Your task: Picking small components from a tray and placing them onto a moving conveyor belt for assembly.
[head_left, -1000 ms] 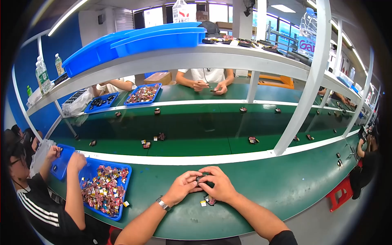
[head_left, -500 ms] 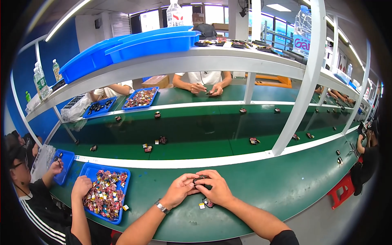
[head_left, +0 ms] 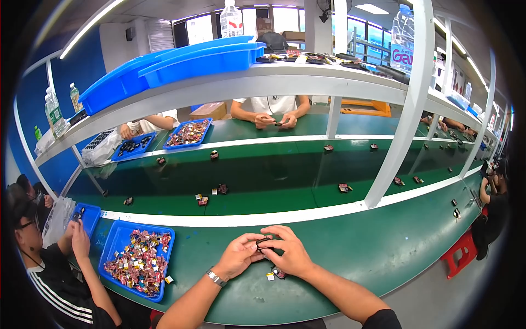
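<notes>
My left hand [head_left: 241, 256], with a metal-band watch [head_left: 216, 277] at its wrist, and my right hand [head_left: 290, 253] meet above the near green table. Between their fingertips they grip a small black part [head_left: 262, 242], mostly covered by the fingers. Just below my right hand lies a small dark assembly [head_left: 279, 272] with a white and yellow tab [head_left: 270, 276], partly hidden by that hand. Left of my forearm stands a blue tray [head_left: 171, 257] heaped with small reddish pieces [head_left: 137, 263] bearing white and yellow tabs.
At left, a co-worker's hands [head_left: 80, 233] hold a dark part over a smaller blue tray [head_left: 93, 218]. A green conveyor belt [head_left: 274, 189] carries scattered small assemblies [head_left: 344, 188]. A white post [head_left: 402, 131] and overhead shelf [head_left: 307, 82] stand ahead; another person's hands [head_left: 276, 120] work opposite.
The assemblies on the belt have drifted slightly right. The co-worker's nearer hand has left the heaped tray and joined their other hand. My hands keep their grip almost in place.
</notes>
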Available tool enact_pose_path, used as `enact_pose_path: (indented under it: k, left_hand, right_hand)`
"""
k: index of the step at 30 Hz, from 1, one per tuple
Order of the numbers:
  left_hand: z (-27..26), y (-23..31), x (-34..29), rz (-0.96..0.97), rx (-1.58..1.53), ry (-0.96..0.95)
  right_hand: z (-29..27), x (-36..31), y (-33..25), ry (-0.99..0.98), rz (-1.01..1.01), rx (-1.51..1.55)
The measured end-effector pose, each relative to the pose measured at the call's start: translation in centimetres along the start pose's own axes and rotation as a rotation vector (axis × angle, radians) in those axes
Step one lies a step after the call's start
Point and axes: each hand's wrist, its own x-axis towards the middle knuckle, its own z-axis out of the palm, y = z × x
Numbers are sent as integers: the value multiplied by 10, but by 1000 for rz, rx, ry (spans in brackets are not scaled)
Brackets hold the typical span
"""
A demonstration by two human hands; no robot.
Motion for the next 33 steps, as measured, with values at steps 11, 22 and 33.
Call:
enact_pose_path:
  k: [11, 22, 33]
  left_hand:
    - [7, -2, 3, 51, -10, 53]
    - [9, 1, -1, 32, -21, 125]
    - [9, -4, 2, 18, -20, 134]
  right_hand:
    - [-1, 5, -4, 59, -56, -116]
    - [1, 7, -10, 141, -307, -338]
    - [8, 7, -10, 117, -318, -529]
